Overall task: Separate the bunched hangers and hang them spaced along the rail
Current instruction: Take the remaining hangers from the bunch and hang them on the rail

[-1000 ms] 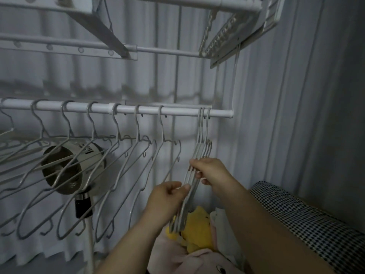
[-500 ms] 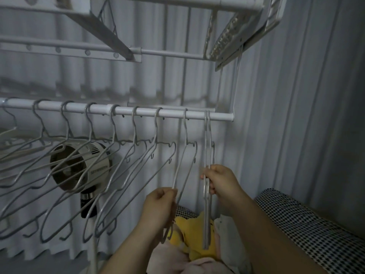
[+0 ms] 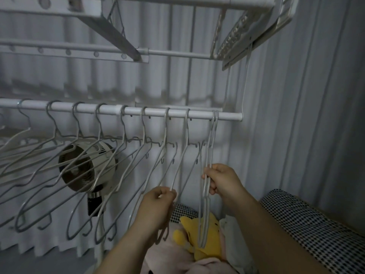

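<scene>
Hanging in a spaced row up and to the left of the left hand, grey hangers (image 3: 123, 127) sit hooked on the white rail (image 3: 134, 111), with a round fan (image 3: 87, 167) behind them. The left hand (image 3: 158, 206) pinches the lower wire of one hanger (image 3: 187, 131), whose hook sits on the rail above, apart from its neighbours. Just right of it, the right hand (image 3: 223, 181) grasps the last bunched hangers (image 3: 213, 131), two or so pressed together, hooked near the rail's end. Below both hands lies a yellow soft toy (image 3: 214, 244); a checked cushion (image 3: 316, 224) lies beyond the right forearm.
</scene>
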`<action>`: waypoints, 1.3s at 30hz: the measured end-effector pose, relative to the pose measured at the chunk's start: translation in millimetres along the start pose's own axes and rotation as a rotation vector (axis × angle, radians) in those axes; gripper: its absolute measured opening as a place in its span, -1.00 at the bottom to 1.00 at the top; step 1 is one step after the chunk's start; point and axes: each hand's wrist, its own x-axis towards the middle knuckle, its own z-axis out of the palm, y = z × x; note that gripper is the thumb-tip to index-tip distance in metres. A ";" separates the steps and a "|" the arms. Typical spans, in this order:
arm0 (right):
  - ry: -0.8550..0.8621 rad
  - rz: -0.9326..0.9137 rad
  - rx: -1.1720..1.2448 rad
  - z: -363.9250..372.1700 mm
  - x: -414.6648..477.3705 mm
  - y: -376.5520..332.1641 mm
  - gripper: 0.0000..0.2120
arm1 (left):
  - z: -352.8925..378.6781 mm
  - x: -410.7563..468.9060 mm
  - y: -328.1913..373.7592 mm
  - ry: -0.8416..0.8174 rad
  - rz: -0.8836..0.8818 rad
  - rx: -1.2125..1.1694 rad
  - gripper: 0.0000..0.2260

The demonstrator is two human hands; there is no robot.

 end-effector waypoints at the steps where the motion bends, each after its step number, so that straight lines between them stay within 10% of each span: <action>1: -0.005 -0.001 0.004 -0.4 0.0 -0.1 -0.67 | 1.0 -0.5 0.5 -0.008 -0.006 0.000 -0.75; 31: 0.248 0.005 -0.032 -48.6 -4.2 6.2 -0.70 | 5.0 -2.6 -1.8 -0.018 0.023 0.102 -0.88; 39: 0.561 -0.364 -0.079 -35.3 -12.1 -4.7 -0.86 | -5.6 -10.9 4.0 0.002 0.182 0.302 -0.83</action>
